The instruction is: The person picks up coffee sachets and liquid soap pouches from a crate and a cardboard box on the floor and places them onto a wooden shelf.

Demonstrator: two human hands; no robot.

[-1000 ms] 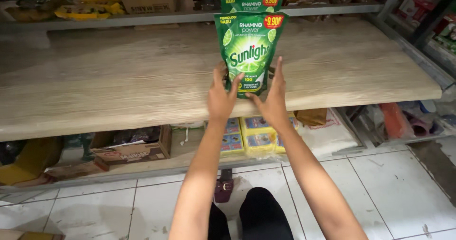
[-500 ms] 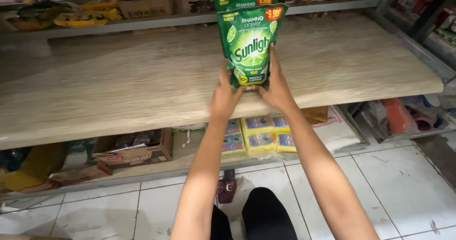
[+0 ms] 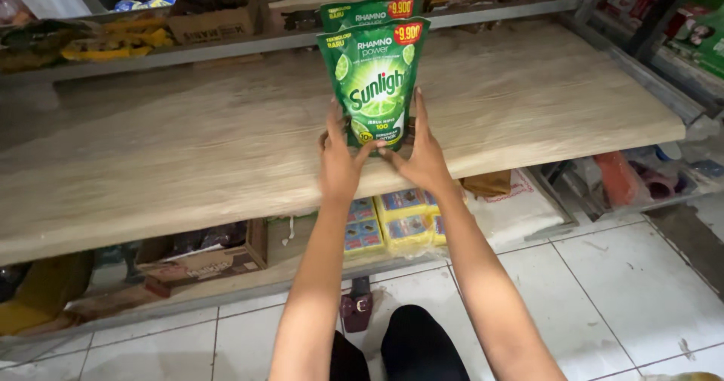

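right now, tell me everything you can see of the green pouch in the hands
The green pouch is a glossy plastic stand-up refill pack with lime pictures and a red price tag at its top corner. It stands upright on the pale wooden shelf, in front of a second like pouch. The left hand and right hand grip its lower edges.

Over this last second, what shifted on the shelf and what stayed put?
Little changed. Both hands, left hand and right hand, keep holding the green pouch upright by its base on the wooden shelf; it edged slightly back. The second pouch behind stayed put.
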